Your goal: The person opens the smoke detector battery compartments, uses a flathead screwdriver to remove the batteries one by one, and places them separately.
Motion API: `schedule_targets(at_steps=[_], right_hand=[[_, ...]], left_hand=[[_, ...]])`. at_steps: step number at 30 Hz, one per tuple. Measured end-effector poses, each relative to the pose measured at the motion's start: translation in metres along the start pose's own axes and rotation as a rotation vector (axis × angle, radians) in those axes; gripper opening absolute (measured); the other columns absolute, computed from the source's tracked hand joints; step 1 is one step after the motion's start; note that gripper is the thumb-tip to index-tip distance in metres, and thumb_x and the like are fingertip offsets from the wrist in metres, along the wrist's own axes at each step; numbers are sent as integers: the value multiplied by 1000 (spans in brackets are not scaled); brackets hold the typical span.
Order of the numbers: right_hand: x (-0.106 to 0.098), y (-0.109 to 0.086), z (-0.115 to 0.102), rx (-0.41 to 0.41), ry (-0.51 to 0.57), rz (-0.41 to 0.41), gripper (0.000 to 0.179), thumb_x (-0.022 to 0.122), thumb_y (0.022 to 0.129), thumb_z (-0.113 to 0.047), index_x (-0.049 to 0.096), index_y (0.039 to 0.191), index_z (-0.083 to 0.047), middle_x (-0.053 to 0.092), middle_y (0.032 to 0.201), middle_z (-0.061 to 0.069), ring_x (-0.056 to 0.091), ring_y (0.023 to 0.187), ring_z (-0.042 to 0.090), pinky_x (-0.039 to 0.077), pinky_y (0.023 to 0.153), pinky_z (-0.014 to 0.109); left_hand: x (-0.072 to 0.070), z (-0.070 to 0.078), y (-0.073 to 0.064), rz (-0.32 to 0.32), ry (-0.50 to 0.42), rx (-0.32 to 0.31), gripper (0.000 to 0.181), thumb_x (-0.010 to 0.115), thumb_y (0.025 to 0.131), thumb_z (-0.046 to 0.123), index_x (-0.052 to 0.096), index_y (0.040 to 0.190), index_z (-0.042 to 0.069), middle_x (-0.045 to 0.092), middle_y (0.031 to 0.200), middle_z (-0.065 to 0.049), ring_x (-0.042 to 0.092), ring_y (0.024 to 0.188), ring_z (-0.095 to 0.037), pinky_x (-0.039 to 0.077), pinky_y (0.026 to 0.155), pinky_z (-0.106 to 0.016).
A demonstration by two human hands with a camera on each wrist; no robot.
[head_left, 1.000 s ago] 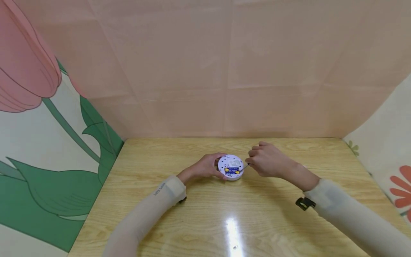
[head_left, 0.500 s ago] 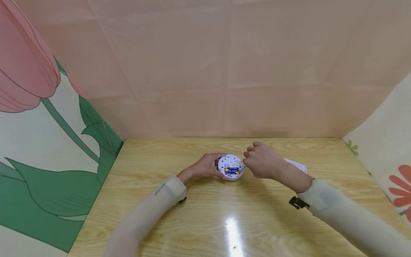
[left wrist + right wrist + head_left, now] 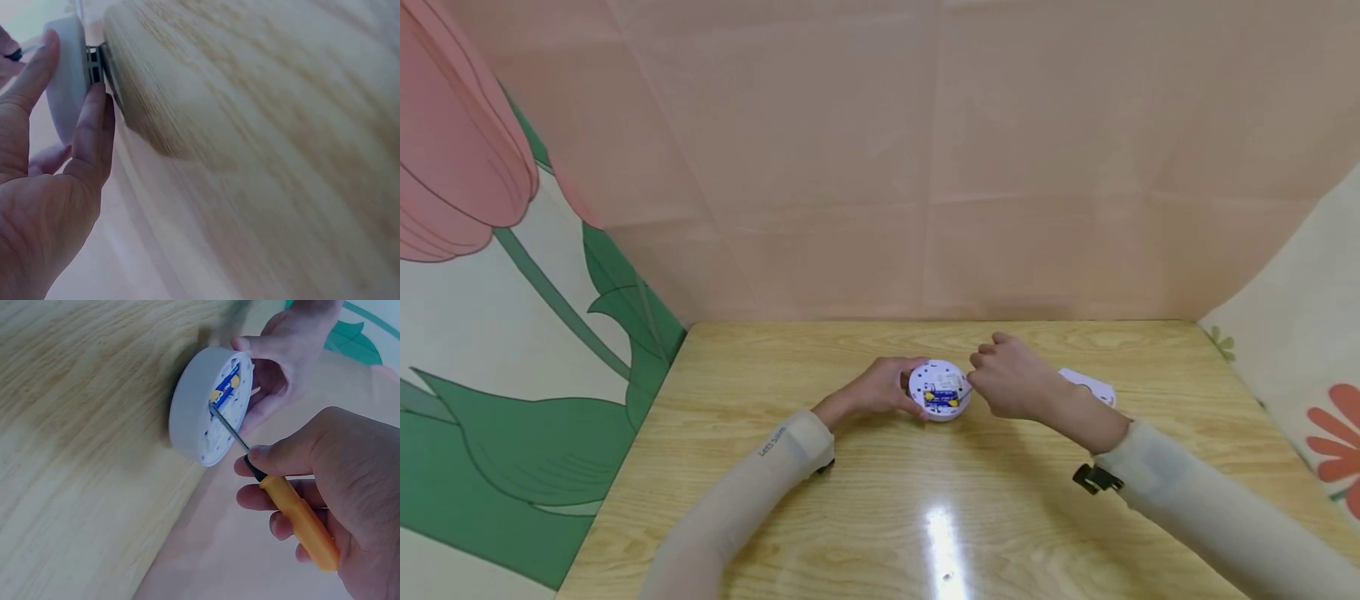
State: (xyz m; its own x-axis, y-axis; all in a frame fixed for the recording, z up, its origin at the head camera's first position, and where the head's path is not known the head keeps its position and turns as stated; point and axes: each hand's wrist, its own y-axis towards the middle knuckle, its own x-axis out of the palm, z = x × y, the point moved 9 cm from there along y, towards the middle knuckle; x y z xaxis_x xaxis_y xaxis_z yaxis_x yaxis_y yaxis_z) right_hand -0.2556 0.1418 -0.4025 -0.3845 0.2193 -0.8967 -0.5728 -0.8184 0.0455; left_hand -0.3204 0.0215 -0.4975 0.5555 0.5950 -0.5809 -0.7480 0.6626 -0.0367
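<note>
A round white battery-powered device (image 3: 937, 375) has its holed back facing up, and two blue-and-yellow batteries (image 3: 226, 387) lie in its open compartment. My left hand (image 3: 880, 387) grips it by the rim, thumb on the near side and fingers round the far side. In the left wrist view, my left fingers also reach under the white casing (image 3: 65, 78). My right hand (image 3: 350, 475) holds a screwdriver (image 3: 300, 519) by its orange handle, thumb close to the black collar. The metal tip reaches into the compartment, right at the end of a battery.
A flat white cover piece (image 3: 1093, 387) lies on the wooden table (image 3: 880, 517) behind my right wrist, partly hidden by it. A pink cloth backdrop (image 3: 820, 167) rises at the table's back edge, with flower-printed panels at both sides.
My right hand has shifted slightly left, closer to the device, bringing more of the white cover piece into sight behind the wrist. My left hand and the device stay in place.
</note>
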Motion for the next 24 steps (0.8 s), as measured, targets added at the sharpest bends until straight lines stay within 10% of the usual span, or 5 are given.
schedule_targets(at_steps=[24], right_hand=[[24, -38, 16, 28, 296, 303, 15, 87, 84, -8, 83, 97, -15, 67, 77, -2, 57, 66, 13, 35, 61, 29]], left_hand=[[-2, -2, -1, 19, 60, -12, 104, 102, 69, 24, 49, 158, 8, 69, 138, -10, 64, 111, -11, 49, 103, -28]])
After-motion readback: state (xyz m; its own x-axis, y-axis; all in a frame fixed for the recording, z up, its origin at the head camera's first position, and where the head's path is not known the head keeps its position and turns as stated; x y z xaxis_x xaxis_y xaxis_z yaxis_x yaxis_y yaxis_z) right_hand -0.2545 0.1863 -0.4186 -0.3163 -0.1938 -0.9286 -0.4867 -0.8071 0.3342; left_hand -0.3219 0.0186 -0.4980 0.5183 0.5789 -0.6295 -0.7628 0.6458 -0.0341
